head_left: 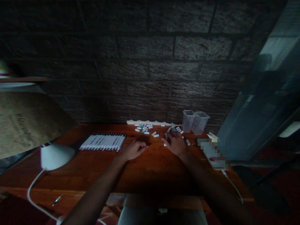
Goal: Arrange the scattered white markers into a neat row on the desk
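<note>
My left hand (133, 150) rests palm down on the wooden desk (150, 168), fingers loosely curled, just right of a neat row of white markers (103, 142). My right hand (174, 143) lies on the desk too, its fingers reaching into a scatter of small marker caps (150, 129) and touching a small dark piece that I cannot make out. In the dim light the grip of either hand is unclear.
Two clear plastic cups (195, 122) stand at the back right by the brick wall. A white desk lamp (56, 156) with its cable sits at the left. A blurred flat object (212, 153) lies at the right edge. A paper bag (25, 122) hangs at the left.
</note>
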A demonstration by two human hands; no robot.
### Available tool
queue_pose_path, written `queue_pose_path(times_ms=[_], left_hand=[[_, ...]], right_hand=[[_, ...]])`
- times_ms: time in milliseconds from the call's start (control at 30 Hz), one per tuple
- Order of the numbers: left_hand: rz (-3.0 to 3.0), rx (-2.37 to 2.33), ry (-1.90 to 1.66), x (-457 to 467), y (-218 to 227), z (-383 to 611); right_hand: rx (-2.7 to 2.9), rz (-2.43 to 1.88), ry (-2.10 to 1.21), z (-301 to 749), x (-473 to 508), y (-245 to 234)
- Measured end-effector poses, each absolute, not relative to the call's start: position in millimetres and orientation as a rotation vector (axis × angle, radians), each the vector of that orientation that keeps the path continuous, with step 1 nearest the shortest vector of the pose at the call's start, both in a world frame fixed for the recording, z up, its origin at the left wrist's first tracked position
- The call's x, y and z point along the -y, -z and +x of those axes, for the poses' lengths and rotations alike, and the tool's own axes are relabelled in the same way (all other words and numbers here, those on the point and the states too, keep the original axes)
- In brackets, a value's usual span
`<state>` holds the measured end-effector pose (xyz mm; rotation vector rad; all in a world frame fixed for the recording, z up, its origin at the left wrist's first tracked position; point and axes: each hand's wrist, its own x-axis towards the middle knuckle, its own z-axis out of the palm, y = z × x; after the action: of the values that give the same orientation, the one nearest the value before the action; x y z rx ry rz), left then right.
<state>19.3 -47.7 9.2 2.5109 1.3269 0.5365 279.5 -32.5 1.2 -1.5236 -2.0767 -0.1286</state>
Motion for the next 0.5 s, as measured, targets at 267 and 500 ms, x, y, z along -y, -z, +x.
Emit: queue_pose_path(times_ms=[267, 500], left_hand=[[2.486, -1.296, -0.548, 46.2, -8.2, 19.0], [2.479, -1.270, -0.583, 49.7, -12.1, 22.5]], right_hand=[[2.096, -1.808, 0.088, 269.6, 20.8, -18.9], [1.954, -1.868, -0.019, 295.6, 11.4, -12.5]])
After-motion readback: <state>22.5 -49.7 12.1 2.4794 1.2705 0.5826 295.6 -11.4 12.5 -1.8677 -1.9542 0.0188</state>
